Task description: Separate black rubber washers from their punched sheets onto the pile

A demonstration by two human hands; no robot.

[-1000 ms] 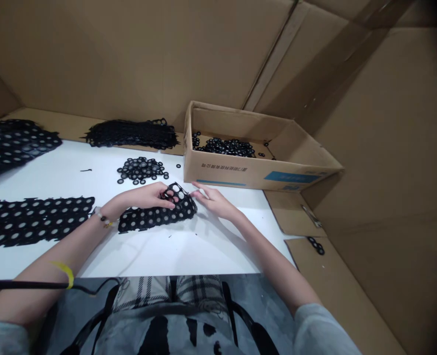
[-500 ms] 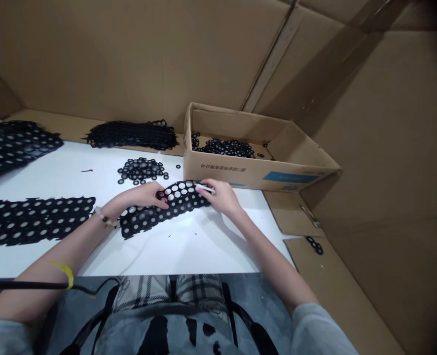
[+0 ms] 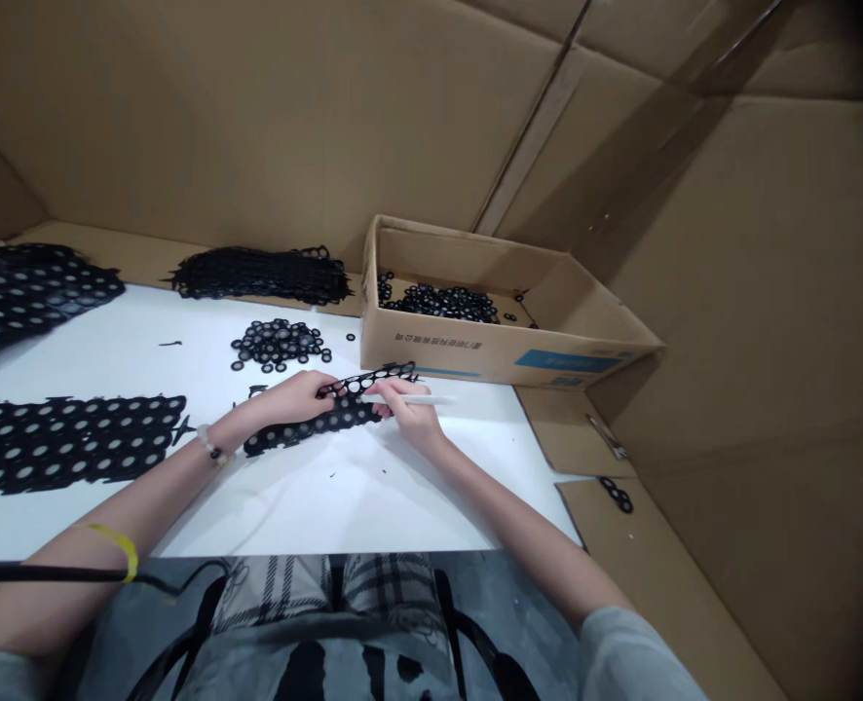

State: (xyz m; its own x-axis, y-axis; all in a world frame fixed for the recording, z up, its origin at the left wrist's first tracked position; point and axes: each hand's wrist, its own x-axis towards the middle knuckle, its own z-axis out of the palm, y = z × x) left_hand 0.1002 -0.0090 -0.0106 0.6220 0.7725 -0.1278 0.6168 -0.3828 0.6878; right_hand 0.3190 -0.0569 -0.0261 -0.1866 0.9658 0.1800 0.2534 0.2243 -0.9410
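One ring pile (image 3: 278, 345), one open carton (image 3: 501, 355) just beyond held perforated sheet (image 3: 330, 420).

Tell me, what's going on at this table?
The person's left hand grips a black strip dotted with light circles, while the right hand holds a slim white tool at it. Just beyond the hands, a pile of small black rings sits on the white table. More black rings lie inside the cardboard box, and another dotted strip lies off to the left.
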